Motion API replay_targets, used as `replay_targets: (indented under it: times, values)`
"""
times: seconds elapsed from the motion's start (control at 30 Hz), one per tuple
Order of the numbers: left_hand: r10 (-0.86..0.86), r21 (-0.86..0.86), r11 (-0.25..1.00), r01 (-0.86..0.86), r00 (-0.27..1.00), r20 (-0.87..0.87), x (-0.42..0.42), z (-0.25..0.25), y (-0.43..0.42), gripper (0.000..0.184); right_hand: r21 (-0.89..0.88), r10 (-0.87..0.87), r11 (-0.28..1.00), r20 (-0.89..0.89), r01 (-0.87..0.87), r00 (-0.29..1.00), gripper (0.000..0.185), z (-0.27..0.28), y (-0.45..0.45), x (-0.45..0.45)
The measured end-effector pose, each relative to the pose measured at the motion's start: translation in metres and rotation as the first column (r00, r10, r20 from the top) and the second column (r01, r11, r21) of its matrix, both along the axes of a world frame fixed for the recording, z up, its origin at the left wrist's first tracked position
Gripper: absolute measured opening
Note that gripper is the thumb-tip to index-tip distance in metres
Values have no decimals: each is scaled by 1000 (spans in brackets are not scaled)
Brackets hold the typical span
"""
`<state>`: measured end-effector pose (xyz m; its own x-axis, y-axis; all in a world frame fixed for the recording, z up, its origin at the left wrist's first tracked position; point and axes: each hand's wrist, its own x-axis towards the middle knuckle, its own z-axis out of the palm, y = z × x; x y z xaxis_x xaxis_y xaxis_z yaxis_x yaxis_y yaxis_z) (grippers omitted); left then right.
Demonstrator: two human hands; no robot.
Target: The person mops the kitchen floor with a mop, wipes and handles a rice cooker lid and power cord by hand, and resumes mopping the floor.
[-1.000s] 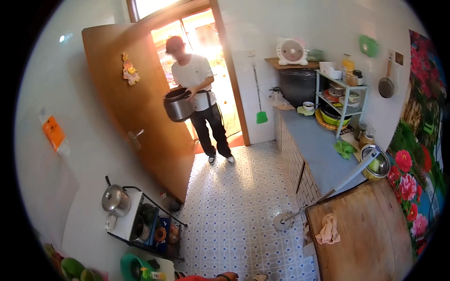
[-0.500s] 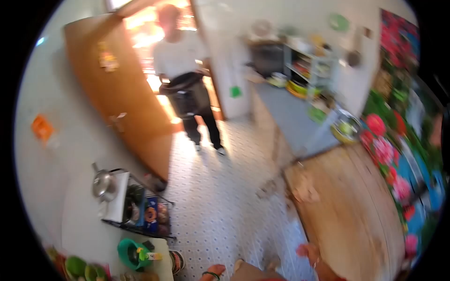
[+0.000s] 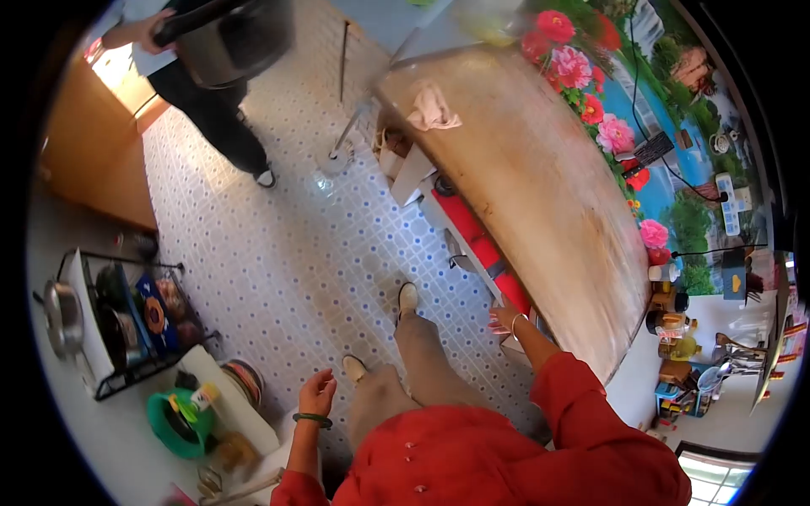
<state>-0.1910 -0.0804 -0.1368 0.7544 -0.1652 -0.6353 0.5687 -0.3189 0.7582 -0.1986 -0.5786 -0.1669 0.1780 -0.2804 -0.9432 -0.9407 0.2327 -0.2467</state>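
Note:
My left hand, with a dark green bangle at its wrist, hangs over the floor with its fingers loosely bent and nothing visible in them. My right hand is beside the near edge of the wooden board, fingers spread, with a pale bracelet at the wrist. A crumpled light cloth lies at the board's far end. Another person stands at the upper left, gripping a large dark pot by its side.
Patterned tile floor runs between us. At left stand a black rack with a steel pan and a green basin. Bottles and utensils line the right side. A metal leg rises near the board's far corner.
My view has tilted down and turned, bringing my arms and legs into sight. The other person with the pot has come from the doorway much nearer. My hands remain free.

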Motion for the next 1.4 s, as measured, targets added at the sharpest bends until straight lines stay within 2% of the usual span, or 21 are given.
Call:
replay_targets:
  times: [0.07, 0.1, 0.2, 0.33, 0.4, 0.5, 0.53, 0.6, 0.67, 0.7, 0.73, 0.77, 0.87, 0.9, 0.97, 1.0, 1.03, 1.07, 1.13, 1.33, 1.4]
  values:
    - [-70, 73, 995, 64, 994, 82, -21, 1, 18, 36, -206, 139, 969, 6, -135, 990, 52, 17, 22, 6]
    - [4, 11, 1000, -5, 999, 48, -37, -13, 31, 36, -55, 4, 998, 80, 1, 997, 42, 23, 29, 11]
    - [119, -35, 993, -116, 988, 100, -8, 9, 54, 40, -37, 91, 996, 290, -84, 953, 37, 65, 64, 71]
    - [335, -186, 937, -296, 913, 234, 87, 77, 64, 52, -85, 51, 996, 691, 11, 721, 56, 168, 114, 188]
    - [444, -240, 893, -381, 829, 339, 136, 122, 52, 54, -166, 125, 986, 749, 1, 651, 63, 188, 124, 242]
    - [534, -326, 833, -447, 804, 262, 188, 131, 29, 55, -206, 246, 969, 736, -137, 631, 68, 213, 160, 281]
    - [534, -344, 828, -442, 808, 249, 202, 121, 19, 56, -173, 253, 967, 645, -185, 721, 71, 203, 167, 290]
    - [458, -146, 889, -434, 842, 287, 216, 81, -6, 62, -84, 204, 979, 484, -186, 851, 77, 146, 173, 300]
    - [505, -123, 863, -489, 838, 207, 214, 68, -38, 76, -27, 134, 991, 383, -134, 914, 81, 89, 179, 293]
    - [470, -30, 879, -476, 856, 216, 206, 58, -48, 80, 82, 154, 977, 384, -199, 910, 77, 34, 166, 286]
    - [459, -3, 883, -469, 864, 206, 195, 33, -54, 80, 52, 54, 995, 468, -88, 882, 67, 45, 178, 270]
    - [465, 9, 882, -472, 873, 147, 185, 22, -58, 80, 161, -113, 987, 562, 25, 820, 63, -9, 171, 261]
    - [462, 84, 880, -468, 883, 84, 142, -3, -60, 74, -101, 29, 995, 506, 26, 862, 57, -69, 129, 230]
    - [377, 145, 908, -393, 918, 125, 124, -18, -53, 71, -282, 180, 959, 491, -40, 852, 55, -84, 103, 211]
    - [326, 149, 932, -330, 944, 49, 97, -11, -45, 68, -635, 461, 760, 375, -139, 804, 51, -110, 47, 166]
    - [310, 136, 942, -308, 951, 7, 83, -12, -38, 68, -602, 349, 792, 305, -105, 886, 50, -117, 19, 144]
    - [302, 132, 945, -298, 953, -8, 69, -15, -32, 68, -385, -27, 921, 102, 64, 994, 51, -113, -8, 125]
    - [280, 151, 950, -273, 960, -22, 55, -17, -25, 66, -203, -349, 928, -187, 312, 918, 53, -111, -17, 109]
    - [261, 165, 954, -251, 965, -40, 31, -16, -10, 65, -485, 22, 869, -158, -97, 987, 55, -68, 2, 97]
    - [184, 137, 976, -168, 976, -118, -38, -26, 42, 56, -148, 55, 988, 35, -49, 998, 40, -30, 10, 46]
    - [155, 140, 981, -134, 977, -147, -50, -15, 51, 55, -140, 11, 990, 18, -8, 1000, 32, -28, 25, 23]
